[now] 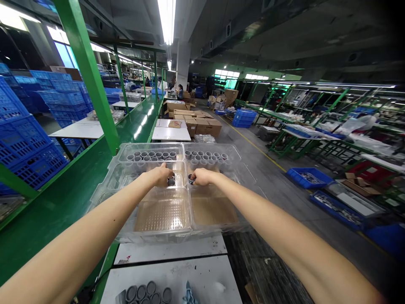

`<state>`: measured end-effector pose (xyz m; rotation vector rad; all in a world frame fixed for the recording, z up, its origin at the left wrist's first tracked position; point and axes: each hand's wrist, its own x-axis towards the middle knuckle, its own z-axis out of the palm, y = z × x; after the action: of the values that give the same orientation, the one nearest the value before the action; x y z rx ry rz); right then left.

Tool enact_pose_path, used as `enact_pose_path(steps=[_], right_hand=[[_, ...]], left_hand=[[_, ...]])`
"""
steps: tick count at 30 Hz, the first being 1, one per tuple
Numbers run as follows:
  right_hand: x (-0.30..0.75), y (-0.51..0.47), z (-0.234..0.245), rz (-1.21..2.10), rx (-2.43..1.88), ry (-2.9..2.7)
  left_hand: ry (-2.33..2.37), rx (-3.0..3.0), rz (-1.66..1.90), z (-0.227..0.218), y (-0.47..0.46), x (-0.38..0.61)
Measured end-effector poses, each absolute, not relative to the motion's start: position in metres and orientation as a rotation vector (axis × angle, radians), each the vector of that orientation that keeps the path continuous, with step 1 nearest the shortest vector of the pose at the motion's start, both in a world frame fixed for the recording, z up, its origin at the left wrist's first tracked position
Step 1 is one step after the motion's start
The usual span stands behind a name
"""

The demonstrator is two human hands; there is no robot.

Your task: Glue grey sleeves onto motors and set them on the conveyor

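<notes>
A clear plastic tray (186, 231) divided into compartments lies in front of me, on top of what looks like a stack of similar trays. Several short grey tubes (152, 156) stand upright in rows in its far left compartment, and more grey tubes (202, 155) stand in the far right one. My left hand (163, 174) reaches into the middle left compartment, fingers closed around grey tubes (171, 182). In the middle right compartment, my right hand (201, 176) is closed on grey tubes (191, 179) beside the divider. The fingers partly hide the pieces.
More grey tubes (145, 292) and a blue cloth (189, 293) lie on the white table (167, 270) nearest me. A green conveyor (72, 202) runs along the left. Cardboard boxes (205, 124) stand ahead; blue bins (308, 177) sit on the floor at right.
</notes>
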<state>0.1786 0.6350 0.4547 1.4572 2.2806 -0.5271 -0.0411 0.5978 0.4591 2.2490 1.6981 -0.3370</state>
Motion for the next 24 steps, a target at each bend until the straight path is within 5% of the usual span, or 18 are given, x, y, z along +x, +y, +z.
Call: enact_pose_path(steps=[24], right_hand=[[0.183,0.626,0.46,-0.557,1.638,2.282]], left_hand=[[1.926,1.982,-0.301,0.446,0.603,-0.018]])
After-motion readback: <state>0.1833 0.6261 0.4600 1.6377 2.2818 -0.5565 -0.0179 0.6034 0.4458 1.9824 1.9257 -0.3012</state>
